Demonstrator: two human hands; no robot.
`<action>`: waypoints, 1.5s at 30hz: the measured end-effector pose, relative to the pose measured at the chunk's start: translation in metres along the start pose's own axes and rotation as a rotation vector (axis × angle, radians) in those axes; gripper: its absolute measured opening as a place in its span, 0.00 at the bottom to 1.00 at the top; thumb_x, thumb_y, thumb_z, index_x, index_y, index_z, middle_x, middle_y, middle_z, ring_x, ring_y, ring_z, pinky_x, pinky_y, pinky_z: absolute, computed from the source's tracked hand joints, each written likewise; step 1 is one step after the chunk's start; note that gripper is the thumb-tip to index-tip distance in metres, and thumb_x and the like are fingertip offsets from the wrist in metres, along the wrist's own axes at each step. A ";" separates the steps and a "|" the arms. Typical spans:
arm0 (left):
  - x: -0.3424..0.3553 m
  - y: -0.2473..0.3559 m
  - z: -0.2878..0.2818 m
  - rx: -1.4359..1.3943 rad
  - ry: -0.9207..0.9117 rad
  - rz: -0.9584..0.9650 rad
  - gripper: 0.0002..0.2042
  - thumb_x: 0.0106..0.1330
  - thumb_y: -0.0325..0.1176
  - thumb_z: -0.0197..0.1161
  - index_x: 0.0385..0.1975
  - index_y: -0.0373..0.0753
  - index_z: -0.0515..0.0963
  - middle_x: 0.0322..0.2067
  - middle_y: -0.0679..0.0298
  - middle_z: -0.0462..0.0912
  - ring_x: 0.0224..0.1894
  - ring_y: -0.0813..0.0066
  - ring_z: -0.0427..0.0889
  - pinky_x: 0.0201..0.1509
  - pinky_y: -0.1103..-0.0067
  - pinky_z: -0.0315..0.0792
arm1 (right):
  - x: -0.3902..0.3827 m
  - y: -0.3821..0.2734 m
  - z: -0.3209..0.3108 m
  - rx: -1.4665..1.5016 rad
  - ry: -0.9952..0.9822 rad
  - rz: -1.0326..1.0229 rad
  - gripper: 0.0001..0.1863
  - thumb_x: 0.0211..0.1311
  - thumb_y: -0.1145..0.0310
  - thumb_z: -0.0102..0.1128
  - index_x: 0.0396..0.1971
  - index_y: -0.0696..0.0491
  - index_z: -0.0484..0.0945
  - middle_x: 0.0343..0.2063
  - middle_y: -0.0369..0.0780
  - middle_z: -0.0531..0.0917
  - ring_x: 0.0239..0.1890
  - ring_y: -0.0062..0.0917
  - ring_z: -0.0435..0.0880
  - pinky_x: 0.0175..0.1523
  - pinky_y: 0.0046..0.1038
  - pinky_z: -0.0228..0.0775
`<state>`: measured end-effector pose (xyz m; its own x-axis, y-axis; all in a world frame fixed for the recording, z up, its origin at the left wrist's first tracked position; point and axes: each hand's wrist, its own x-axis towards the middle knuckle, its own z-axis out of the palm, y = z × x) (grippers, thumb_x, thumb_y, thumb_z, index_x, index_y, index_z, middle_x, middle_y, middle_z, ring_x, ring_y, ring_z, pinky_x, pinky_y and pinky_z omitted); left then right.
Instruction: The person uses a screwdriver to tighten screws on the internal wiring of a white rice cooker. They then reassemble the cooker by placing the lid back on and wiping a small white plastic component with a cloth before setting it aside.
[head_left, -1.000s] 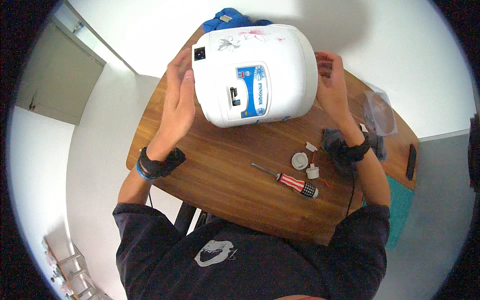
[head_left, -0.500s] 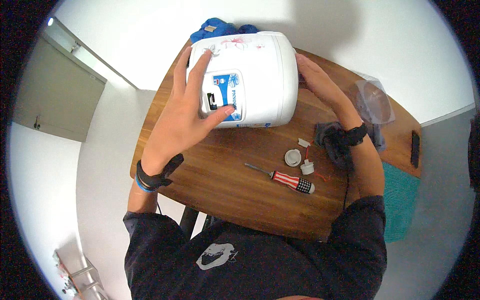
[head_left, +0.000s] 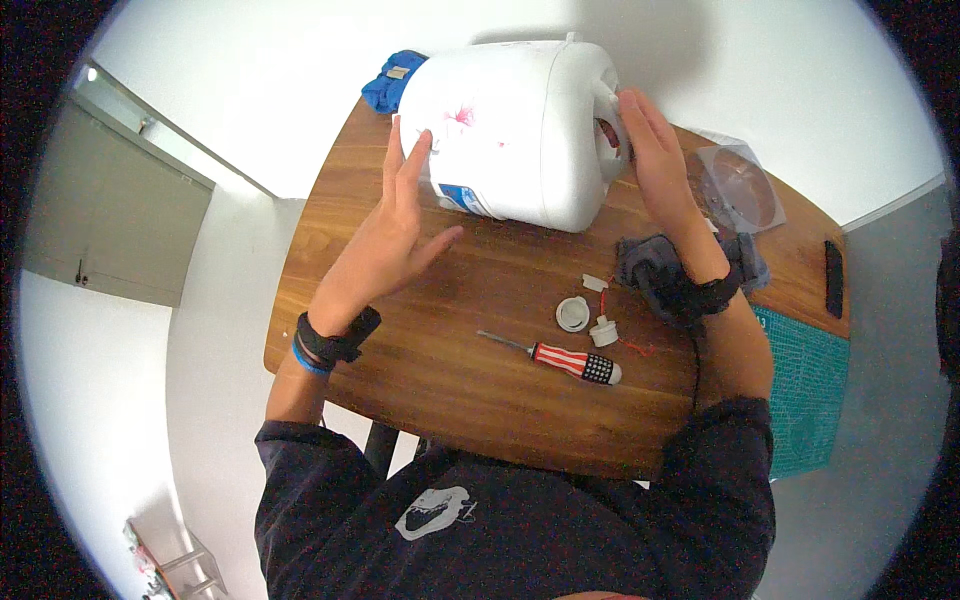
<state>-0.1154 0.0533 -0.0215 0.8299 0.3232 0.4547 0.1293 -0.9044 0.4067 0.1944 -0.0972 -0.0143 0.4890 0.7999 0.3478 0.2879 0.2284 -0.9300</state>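
Note:
A white floral-patterned appliance [head_left: 495, 120] with a blue-labelled panel lies on its side at the back of the wooden table. My left hand [head_left: 407, 211] rests its fingertips against the appliance's near-left part, fingers apart and thumb spread. My right hand [head_left: 655, 160] has its fingers together on the handle-like opening at the appliance's right end; its fingertips are partly hidden. Nearer me lie a screwdriver [head_left: 575, 362] with a striped handle, a round white cap [head_left: 571, 315] and a white part with red wires [head_left: 604, 333], beside a small white piece [head_left: 594, 283].
The wooden table [head_left: 445, 395] has a blue cloth [head_left: 389, 83] at the back, a dark grey cloth [head_left: 642, 262] under my right arm, and a clear plastic sheet [head_left: 742, 190], a black bar [head_left: 834, 278] and a green mat [head_left: 805, 395] at the right. A ladder [head_left: 190, 570] stands at lower left.
The appliance has rolled so its panel faces down and toward me, exposing the right-end opening. My left hand moved from its left side to over the front; my right hand moved onto that opening.

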 end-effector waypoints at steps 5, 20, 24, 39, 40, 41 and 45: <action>0.006 -0.006 -0.007 0.108 -0.056 0.048 0.46 0.70 0.37 0.79 0.80 0.34 0.53 0.82 0.28 0.44 0.80 0.31 0.63 0.77 0.57 0.74 | -0.016 -0.015 0.005 -0.146 -0.103 -0.153 0.15 0.88 0.55 0.56 0.51 0.53 0.79 0.41 0.32 0.79 0.46 0.17 0.74 0.55 0.24 0.67; 0.024 -0.008 -0.023 0.162 0.054 -0.024 0.51 0.61 0.52 0.84 0.79 0.38 0.60 0.76 0.33 0.66 0.79 0.37 0.67 0.77 0.55 0.72 | -0.038 -0.026 0.030 -0.658 -0.314 -0.599 0.12 0.74 0.61 0.68 0.46 0.51 0.78 0.42 0.42 0.81 0.48 0.41 0.79 0.61 0.41 0.64; 0.039 0.045 -0.049 0.071 -0.071 0.111 0.57 0.58 0.54 0.83 0.85 0.47 0.55 0.82 0.30 0.49 0.85 0.31 0.52 0.84 0.45 0.60 | -0.040 -0.017 0.030 -0.679 -0.348 -0.679 0.14 0.73 0.59 0.70 0.48 0.51 0.79 0.43 0.43 0.83 0.49 0.41 0.80 0.61 0.41 0.64; 0.063 0.048 -0.019 0.254 -0.070 0.192 0.47 0.68 0.39 0.74 0.85 0.44 0.56 0.86 0.45 0.51 0.86 0.37 0.52 0.88 0.49 0.51 | -0.043 -0.021 0.017 -0.708 -0.401 -0.490 0.15 0.72 0.57 0.73 0.45 0.50 0.81 0.40 0.42 0.85 0.44 0.43 0.84 0.53 0.40 0.71; 0.067 0.054 -0.023 0.350 -0.104 0.179 0.43 0.73 0.34 0.70 0.86 0.45 0.54 0.84 0.45 0.57 0.85 0.41 0.57 0.86 0.55 0.57 | -0.044 -0.015 0.018 -0.689 -0.346 -0.500 0.14 0.73 0.56 0.72 0.44 0.50 0.81 0.38 0.42 0.85 0.42 0.44 0.84 0.49 0.41 0.72; 0.072 0.063 -0.032 0.378 -0.170 0.128 0.45 0.70 0.42 0.73 0.84 0.41 0.55 0.83 0.43 0.58 0.79 0.43 0.66 0.86 0.53 0.58 | -0.045 -0.014 0.019 -0.676 -0.345 -0.482 0.14 0.73 0.56 0.72 0.44 0.50 0.81 0.37 0.42 0.85 0.42 0.44 0.84 0.49 0.41 0.73; 0.084 0.070 -0.042 0.375 -0.283 0.090 0.50 0.69 0.59 0.75 0.82 0.37 0.58 0.83 0.38 0.56 0.59 0.45 0.90 0.83 0.48 0.59 | -0.044 -0.014 0.021 -0.630 -0.298 -0.475 0.13 0.73 0.56 0.72 0.43 0.50 0.81 0.37 0.42 0.85 0.41 0.43 0.84 0.48 0.40 0.73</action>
<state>-0.0594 0.0291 0.0787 0.9553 0.1976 0.2198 0.1939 -0.9803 0.0384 0.1513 -0.1239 -0.0187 -0.0129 0.8303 0.5572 0.8569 0.2964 -0.4218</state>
